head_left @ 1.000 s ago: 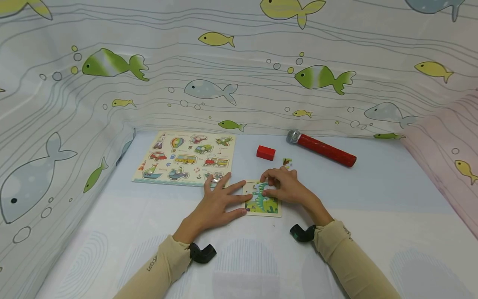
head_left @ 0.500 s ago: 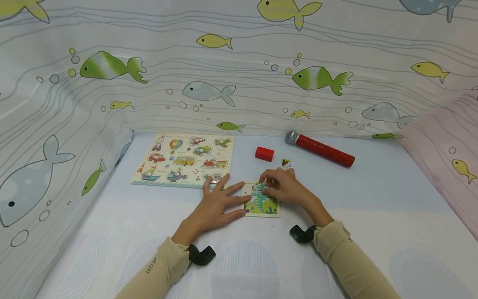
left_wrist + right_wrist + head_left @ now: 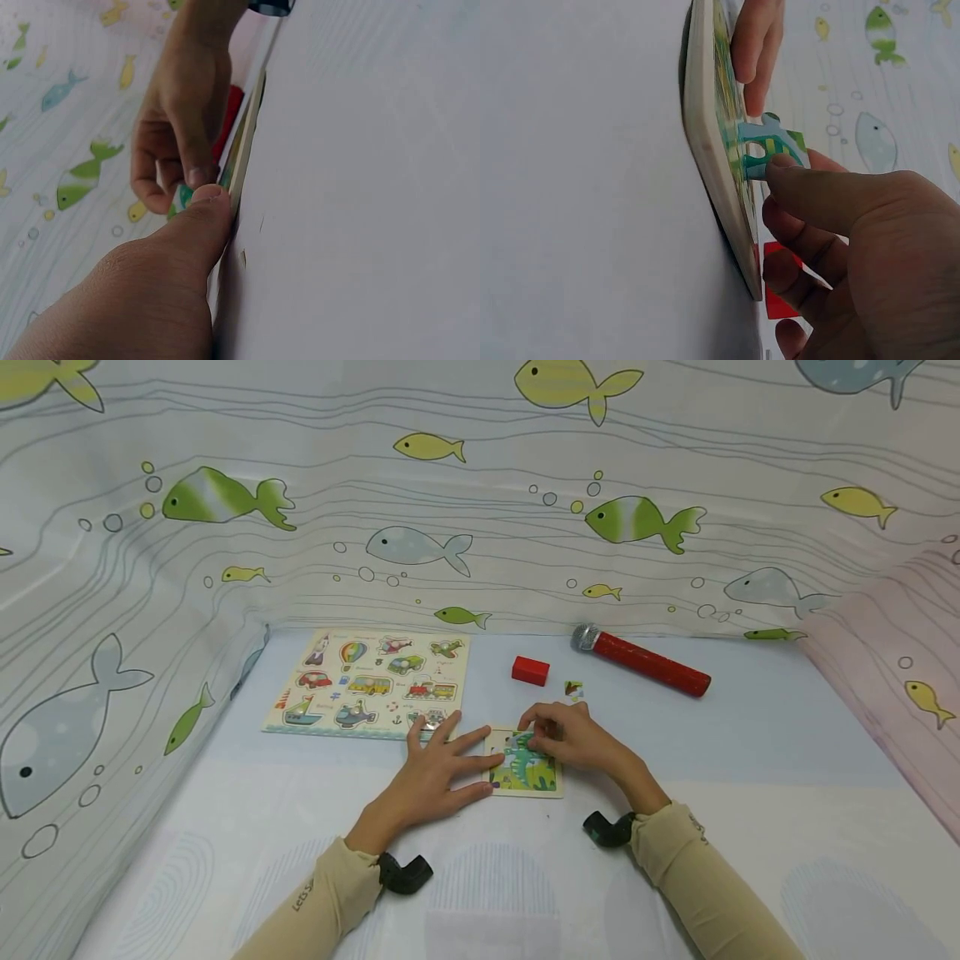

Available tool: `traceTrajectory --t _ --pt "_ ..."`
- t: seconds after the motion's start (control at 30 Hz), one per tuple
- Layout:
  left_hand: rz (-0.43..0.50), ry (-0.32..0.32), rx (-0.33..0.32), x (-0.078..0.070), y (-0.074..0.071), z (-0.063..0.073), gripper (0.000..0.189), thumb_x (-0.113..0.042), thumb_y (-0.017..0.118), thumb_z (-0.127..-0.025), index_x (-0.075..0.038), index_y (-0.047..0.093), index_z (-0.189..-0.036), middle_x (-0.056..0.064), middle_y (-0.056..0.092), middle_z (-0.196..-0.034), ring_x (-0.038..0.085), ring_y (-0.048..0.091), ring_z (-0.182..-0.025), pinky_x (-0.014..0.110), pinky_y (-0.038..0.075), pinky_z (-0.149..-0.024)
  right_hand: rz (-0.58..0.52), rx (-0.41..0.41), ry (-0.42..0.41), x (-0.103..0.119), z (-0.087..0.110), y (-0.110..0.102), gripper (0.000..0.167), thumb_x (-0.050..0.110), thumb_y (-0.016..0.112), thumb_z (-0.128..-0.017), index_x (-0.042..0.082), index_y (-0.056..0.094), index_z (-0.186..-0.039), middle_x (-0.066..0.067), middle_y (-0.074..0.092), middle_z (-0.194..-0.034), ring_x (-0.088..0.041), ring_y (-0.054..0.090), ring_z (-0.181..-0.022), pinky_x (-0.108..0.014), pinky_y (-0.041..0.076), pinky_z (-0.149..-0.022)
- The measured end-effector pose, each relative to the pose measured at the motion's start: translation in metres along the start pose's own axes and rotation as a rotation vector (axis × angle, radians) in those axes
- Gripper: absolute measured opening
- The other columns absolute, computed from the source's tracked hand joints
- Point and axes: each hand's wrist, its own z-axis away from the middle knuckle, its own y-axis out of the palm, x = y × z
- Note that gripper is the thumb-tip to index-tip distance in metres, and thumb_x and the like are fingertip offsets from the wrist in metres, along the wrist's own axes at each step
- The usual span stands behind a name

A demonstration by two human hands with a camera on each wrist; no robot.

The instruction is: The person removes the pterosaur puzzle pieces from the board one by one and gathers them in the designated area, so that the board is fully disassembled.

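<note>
In the head view a small square jigsaw puzzle board [image 3: 528, 792] with a green dinosaur picture lies on the table. My left hand [image 3: 438, 772] rests spread beside it, fingertips on its left edge. My right hand [image 3: 573, 735] pinches a puzzle piece [image 3: 769, 146] between thumb and finger, seen in the right wrist view. That piece stands tilted up at the board's surface, its lower edge touching or nearly touching it; I cannot tell which. A loose puzzle piece [image 3: 573, 691] lies just beyond my right hand.
A larger vehicle puzzle board [image 3: 367, 681] lies at the back left, its near right corner by my left fingers. Behind the small board sits a red block [image 3: 531, 671]. A red microphone [image 3: 648, 664] lies at the back right. Fish-print cloth [image 3: 420, 485] walls the table.
Both hands stay almost in place; the right hand keeps its pinch on the puzzle piece at the board's upper part. The whole head view has shifted slightly.
</note>
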Motion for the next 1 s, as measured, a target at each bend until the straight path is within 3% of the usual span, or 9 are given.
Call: traceTrajectory --t 0.27,0.43,0.63,1.0 --pt "0.005 -0.005 0.005 0.0 0.0 0.0 0.043 -0.059 0.057 -0.097 -0.045 0.061 -0.138 -0.008 0.045 -0.16 0.04 0.023 -0.156 0.074 0.003 -0.115 -0.035 -0.029 0.01 -0.001 0.001 -0.003 0.021 0.014 0.077 -0.091 0.022 0.07 -0.11 0.007 0.064 -0.082 -0.014 0.059 -0.083 -0.051 0.025 -0.094" --pt "0.005 -0.007 0.005 -0.001 -0.001 0.001 0.043 -0.059 0.057 -0.097 -0.046 0.061 -0.138 -0.008 0.044 -0.16 0.039 0.022 -0.157 0.073 0.002 -0.115 -0.036 -0.075 0.06 -0.005 0.004 -0.011 0.023 0.014 0.076 -0.092 0.023 0.07 -0.112 0.005 0.065 -0.085 -0.016 0.058 -0.087 -0.053 0.029 -0.1" --pt "0.008 0.003 -0.005 0.0 0.001 0.001 0.044 -0.057 0.059 -0.097 -0.044 0.061 -0.138 -0.007 0.045 -0.16 0.039 0.023 -0.156 0.073 0.002 -0.115 -0.007 -0.144 0.153 -0.019 0.011 -0.029 0.023 0.014 0.072 -0.095 0.02 0.072 -0.117 -0.001 0.066 -0.092 -0.019 0.056 -0.091 -0.036 0.047 -0.084" --pt "0.011 0.003 -0.001 0.0 0.001 0.001 0.044 -0.057 0.059 -0.097 -0.044 0.061 -0.139 -0.007 0.045 -0.16 0.039 0.023 -0.156 0.072 0.0 -0.116 -0.017 -0.304 0.304 -0.061 0.031 -0.057 0.026 0.02 0.066 -0.1 0.016 0.071 -0.126 -0.007 0.069 -0.106 -0.021 0.054 -0.092 -0.025 0.045 -0.076"
